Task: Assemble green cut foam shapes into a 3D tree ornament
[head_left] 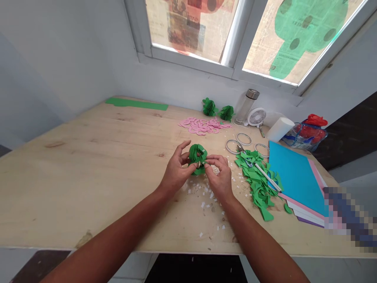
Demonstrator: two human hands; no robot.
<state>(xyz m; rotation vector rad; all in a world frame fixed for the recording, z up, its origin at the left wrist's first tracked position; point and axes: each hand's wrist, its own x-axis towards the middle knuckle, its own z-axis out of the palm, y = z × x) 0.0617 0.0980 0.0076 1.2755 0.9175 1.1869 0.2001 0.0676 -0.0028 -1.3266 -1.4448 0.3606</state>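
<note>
Between my hands, above the middle of the wooden table [118,157], is a green layered paper ornament [196,152] with fanned folds. My left hand [176,169] grips its left side, thumb in front and fingers behind. With thumb and index finger, my right hand [219,175] pinches its lower right edge. A small pale spot shows on one of its layers. Small white paper bits [206,196] lie scattered on the table beneath and around my hands.
Pink paper cutouts [203,125] and two finished-looking green paper ornaments [209,107] are at the back. Rightward lie tape rolls [244,138], scissors [240,148], green scraps [259,188], a pen [268,177] and coloured sheets [294,173]. A bottle [246,106] and small fan [257,116] stand behind.
</note>
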